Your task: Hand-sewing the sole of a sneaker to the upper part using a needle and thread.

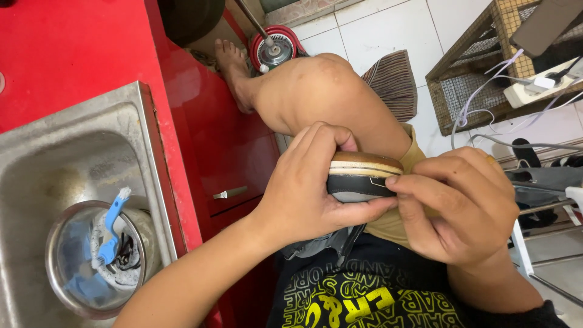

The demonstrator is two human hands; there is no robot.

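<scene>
A dark shoe (358, 177) with a white-edged, brown sole lies on its side over my raised knee, held between both hands. My left hand (306, 182) wraps around its left end, thumb underneath and fingers curled over the sole. My right hand (461, 203) pinches the right end, with the fingertips pressed against the dark upper near the sole's edge. Most of the shoe is hidden behind the two hands.
A steel sink (67, 176) in a red counter (67, 48) sits at left, holding a metal bowl (57, 267) with a blue brush (112, 225) and a soapy shoe. A red mop spinner (276, 48), a striped cloth (395, 82) and a wire crate (480, 67) with cables stand on the white tiles.
</scene>
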